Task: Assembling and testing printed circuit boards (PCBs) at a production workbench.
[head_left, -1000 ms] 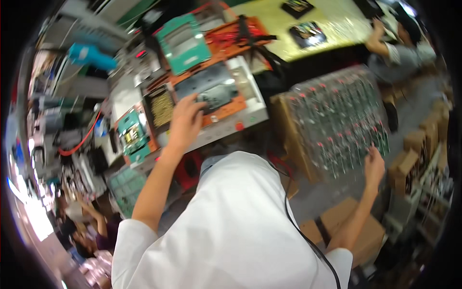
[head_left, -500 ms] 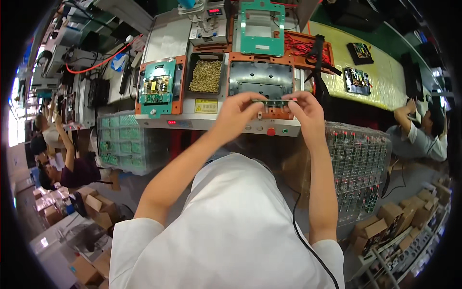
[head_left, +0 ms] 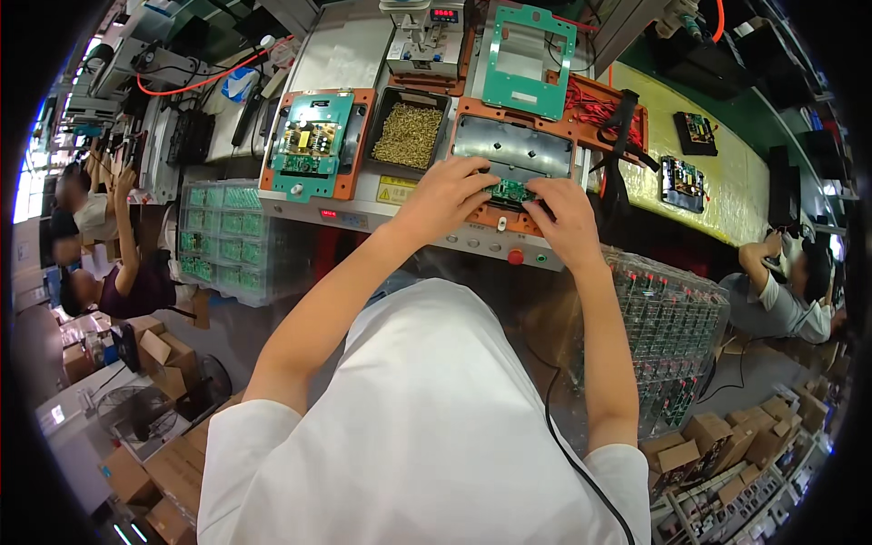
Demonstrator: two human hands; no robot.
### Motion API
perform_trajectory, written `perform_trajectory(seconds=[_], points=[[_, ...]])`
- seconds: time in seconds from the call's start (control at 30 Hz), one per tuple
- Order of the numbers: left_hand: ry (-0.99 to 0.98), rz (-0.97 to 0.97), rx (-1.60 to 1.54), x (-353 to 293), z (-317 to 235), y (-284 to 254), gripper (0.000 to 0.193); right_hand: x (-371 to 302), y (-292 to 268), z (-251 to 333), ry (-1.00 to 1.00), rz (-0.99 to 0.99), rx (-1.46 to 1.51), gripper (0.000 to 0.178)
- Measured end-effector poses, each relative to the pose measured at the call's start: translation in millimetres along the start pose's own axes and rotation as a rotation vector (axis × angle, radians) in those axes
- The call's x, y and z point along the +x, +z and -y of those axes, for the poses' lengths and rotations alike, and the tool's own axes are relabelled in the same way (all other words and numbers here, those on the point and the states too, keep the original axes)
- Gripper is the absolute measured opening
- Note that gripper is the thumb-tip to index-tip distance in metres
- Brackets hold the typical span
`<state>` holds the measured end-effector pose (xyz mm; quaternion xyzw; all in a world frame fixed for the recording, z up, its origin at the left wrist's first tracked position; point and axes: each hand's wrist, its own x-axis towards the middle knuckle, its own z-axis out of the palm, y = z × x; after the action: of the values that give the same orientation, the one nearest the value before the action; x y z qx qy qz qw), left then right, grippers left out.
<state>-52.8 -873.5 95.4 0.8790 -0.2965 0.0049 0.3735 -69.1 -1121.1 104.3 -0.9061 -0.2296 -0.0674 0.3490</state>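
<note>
A small green circuit board [head_left: 510, 190] lies face up between my hands, over the near end of a black plastic housing [head_left: 509, 145]. The fingers of my left hand [head_left: 447, 195] close on the board's left end. My right hand [head_left: 567, 218] grips the right end with bent fingers. Around the housing runs an orange fixture [head_left: 486, 216], whose green frame lid [head_left: 527, 107] is swung up behind it. Whether the board touches the housing floor, I cannot tell; my fingers hide its ends.
Left of my hands stand a black bin of brass-coloured screws [head_left: 407, 134] and another orange fixture [head_left: 350, 182] holding a board. Stacked clear trays of boards [head_left: 222, 241] [head_left: 658, 327] flank me. Red leads [head_left: 590, 107] lie behind right. Co-workers sit at both sides.
The circuit board has gone from edge-on above the housing's near edge to lying flatter, face up, over the housing. Both hands have lowered with it. The whole view has shifted and tilted slightly.
</note>
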Motion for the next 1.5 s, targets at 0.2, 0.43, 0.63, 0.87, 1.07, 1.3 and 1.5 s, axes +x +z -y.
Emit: perform_trajectory(seconds=[0.2, 0.43, 0.63, 0.87, 1.07, 1.3, 1.5], points=[[0.002, -0.215, 0.082, -13, -22, -2, 0.039, 20, -24, -17, 0.128, -0.141, 0.072, 0.035], [-0.167, -0.184, -0.108, -35, -51, 29, 0.031, 147, -13, -92, 0.578, -0.279, 0.781, 0.063], [-0.167, -0.215, 0.009, -38, -54, 42, 0.023, 105, -39, -43, 0.309, -0.238, 1.229, 0.053], [-0.219, -0.267, -0.276, -45, -45, 46, 0.015, 19, -6, -4, 0.340, -0.160, 0.780, 0.019], [-0.254, -0.191, -0.219, -59, -41, 34, 0.012, 14, -8, 24, -0.211, 0.238, -0.054, 0.017], [-0.241, -0.253, -0.304, -64, -29, 34, 0.012, 12, -25, -1, -0.088, 0.322, 0.006, 0.020], [-0.399, -0.419, -0.303, -95, -4, -2, 0.013, 17, -38, -17, -0.147, 0.331, -0.020, 0.016]])
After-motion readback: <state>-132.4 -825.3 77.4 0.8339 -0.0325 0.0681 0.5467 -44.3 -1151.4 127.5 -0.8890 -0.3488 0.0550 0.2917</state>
